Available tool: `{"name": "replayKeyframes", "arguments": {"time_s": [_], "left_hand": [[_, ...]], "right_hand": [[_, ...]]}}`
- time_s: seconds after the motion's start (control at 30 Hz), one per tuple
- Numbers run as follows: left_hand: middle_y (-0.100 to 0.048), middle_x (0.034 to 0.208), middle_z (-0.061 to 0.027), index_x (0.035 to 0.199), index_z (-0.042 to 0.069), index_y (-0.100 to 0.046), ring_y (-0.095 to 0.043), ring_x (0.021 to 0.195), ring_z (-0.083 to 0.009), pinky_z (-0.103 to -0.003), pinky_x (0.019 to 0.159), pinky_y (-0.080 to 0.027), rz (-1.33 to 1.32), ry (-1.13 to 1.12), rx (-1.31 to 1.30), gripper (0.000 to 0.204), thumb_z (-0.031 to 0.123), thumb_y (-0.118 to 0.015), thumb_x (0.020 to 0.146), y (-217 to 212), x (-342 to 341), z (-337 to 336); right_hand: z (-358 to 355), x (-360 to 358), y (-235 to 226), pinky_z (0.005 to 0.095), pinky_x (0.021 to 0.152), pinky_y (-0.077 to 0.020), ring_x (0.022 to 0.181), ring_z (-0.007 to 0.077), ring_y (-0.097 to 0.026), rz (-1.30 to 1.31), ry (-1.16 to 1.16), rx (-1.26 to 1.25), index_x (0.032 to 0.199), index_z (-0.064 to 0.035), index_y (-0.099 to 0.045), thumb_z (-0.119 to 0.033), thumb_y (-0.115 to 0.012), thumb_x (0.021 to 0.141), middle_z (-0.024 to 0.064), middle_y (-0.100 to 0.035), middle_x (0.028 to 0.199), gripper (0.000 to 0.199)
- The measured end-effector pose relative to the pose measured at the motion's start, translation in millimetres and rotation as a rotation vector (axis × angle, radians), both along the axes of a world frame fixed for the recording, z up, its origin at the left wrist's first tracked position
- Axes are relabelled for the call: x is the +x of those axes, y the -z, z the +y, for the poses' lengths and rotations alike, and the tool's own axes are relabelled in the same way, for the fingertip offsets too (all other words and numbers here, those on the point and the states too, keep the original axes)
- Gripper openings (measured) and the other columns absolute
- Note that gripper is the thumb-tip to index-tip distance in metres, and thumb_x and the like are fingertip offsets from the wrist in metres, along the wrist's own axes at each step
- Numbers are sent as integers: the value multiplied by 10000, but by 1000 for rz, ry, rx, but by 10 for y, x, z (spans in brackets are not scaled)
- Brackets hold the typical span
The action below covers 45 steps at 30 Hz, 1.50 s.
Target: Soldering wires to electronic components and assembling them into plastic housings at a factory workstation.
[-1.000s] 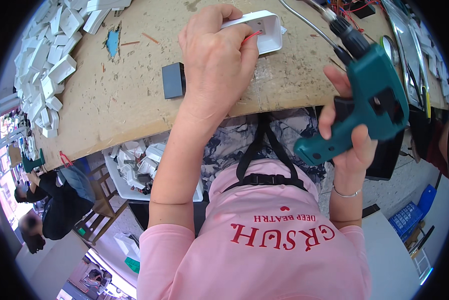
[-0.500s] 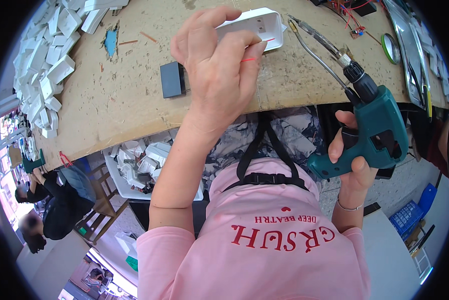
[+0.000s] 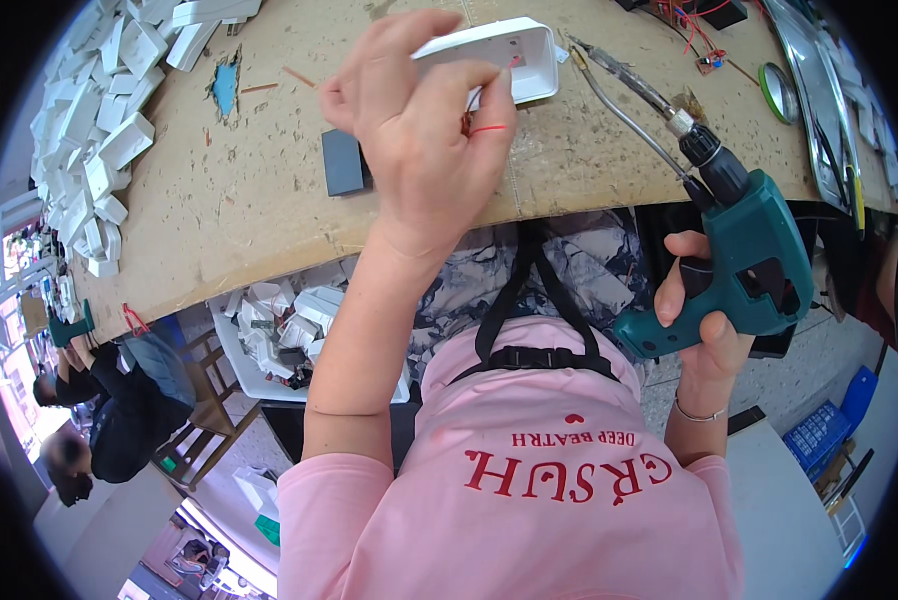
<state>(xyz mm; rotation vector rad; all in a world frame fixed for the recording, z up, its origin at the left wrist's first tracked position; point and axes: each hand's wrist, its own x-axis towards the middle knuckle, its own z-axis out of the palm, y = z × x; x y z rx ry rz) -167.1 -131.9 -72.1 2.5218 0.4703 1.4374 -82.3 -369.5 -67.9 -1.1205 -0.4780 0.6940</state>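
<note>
Head view: we locate the right hand (image 3: 717, 352) at three o'clock, fingers wrapped closed around the handle of a green soldering gun (image 3: 772, 225), which covers part of the palm. At nine o'clock, the left forearm (image 3: 354, 340) partly covers a white bin (image 3: 231, 368). At twelve o'clock, we find the left hand (image 3: 419, 130), thumb and index finger closed on a red wire (image 3: 489, 128); the fingertips conceal part of its run. Beyond, near half past twelve, lies the white housing (image 3: 541, 78), its left end hidden behind that hand. A dark box (image 3: 343, 163), partly covered, sits at eleven o'clock. At ten, we note a pile of white parts (image 3: 127, 142). A co-worker (image 3: 134, 425) at eight appears too small for detail.
</note>
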Motion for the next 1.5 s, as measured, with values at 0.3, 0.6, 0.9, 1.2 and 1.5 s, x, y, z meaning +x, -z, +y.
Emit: {"name": "replayKeyframes", "arguments": {"time_s": [0.3,0.6,0.9,1.2,1.5], "left_hand": [[-609,967,-59,734,49,-663,-553,894,-218,-335,827,-347,174,29,-84,55,85,-675,694,47,76,73],[-558,924,-133,759,8,-627,-513,851,-305,-395,741,-367,-504,412,12,104,15,-645,657,249,322,216],[-539,908,-135,735,-9,-604,-496,829,-309,-390,723,-363,227,16,-115,99,-11,-635,641,24,227,78],[-529,914,-130,760,-4,-605,-484,826,-306,-391,737,-355,-511,352,78,128,-25,-625,635,388,461,272],[-525,907,-128,755,-3,-603,-482,820,-303,-390,737,-355,-527,356,66,130,-29,-621,629,384,471,270]], "right_hand": [[-5,-16,-71,248,588,-489,696,161,-592,-88,-44,-138,1254,64,-403,-200,-776,701,241,-556,1114,717],[73,-39,-70,235,670,-477,744,124,-567,-151,-113,-203,1237,30,-455,-68,-729,729,171,-563,1144,586],[155,-47,-128,216,635,-458,711,88,-541,-193,-115,-299,1148,26,-527,-42,-706,750,113,-586,1089,442],[190,-68,-120,214,660,-463,742,90,-545,-219,-48,-379,1066,16,-565,-35,-737,721,63,-600,930,389],[190,-75,-104,233,595,-449,675,128,-538,-299,-54,-460,1025,36,-527,-162,-734,739,79,-554,864,404]]}}
